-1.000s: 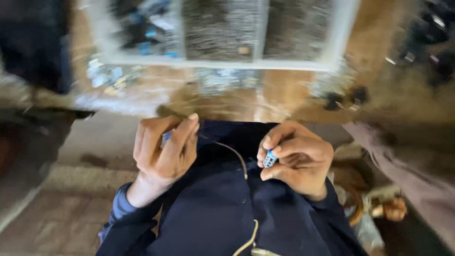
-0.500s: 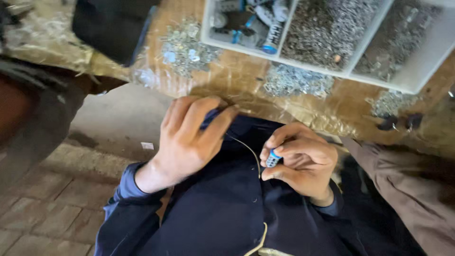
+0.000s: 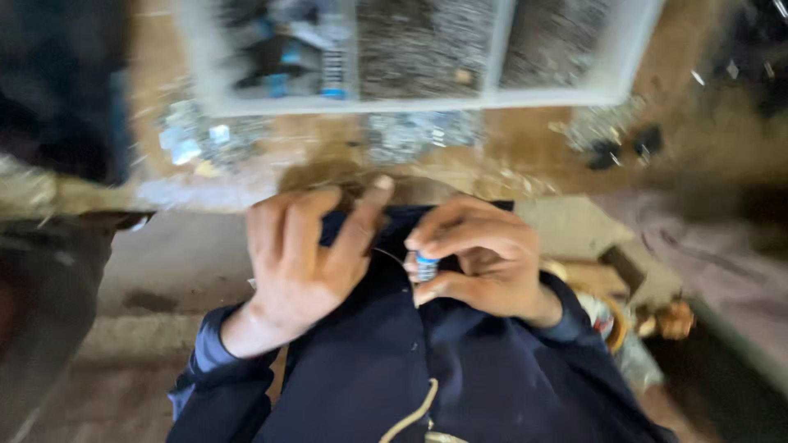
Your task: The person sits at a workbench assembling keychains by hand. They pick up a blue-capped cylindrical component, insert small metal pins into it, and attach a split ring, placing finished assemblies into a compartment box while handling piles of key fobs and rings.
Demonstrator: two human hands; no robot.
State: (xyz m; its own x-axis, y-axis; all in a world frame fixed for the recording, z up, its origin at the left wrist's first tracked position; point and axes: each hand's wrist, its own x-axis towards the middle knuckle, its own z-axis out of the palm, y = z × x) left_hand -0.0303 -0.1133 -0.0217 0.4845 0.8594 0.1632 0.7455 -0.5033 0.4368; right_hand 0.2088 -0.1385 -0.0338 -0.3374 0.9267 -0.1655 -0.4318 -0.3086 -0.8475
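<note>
A white compartment tray lies at the far side on a brown wooden worktop, its middle and right bins full of small grey metal parts, its left bin holding blue and dark pieces; loose heaps of shiny metal bits sit just near of the tray; two small black objects lie to the right; a brick floor shows near left.

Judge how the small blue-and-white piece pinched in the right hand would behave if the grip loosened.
The small blue-and-white piece fits between thumb and fingers of the right hand, so it is probably light. It looks short and rounded, so it might roll. The thin wire beside it curves, suggesting it is floppy; blur hides whether they join.
</note>
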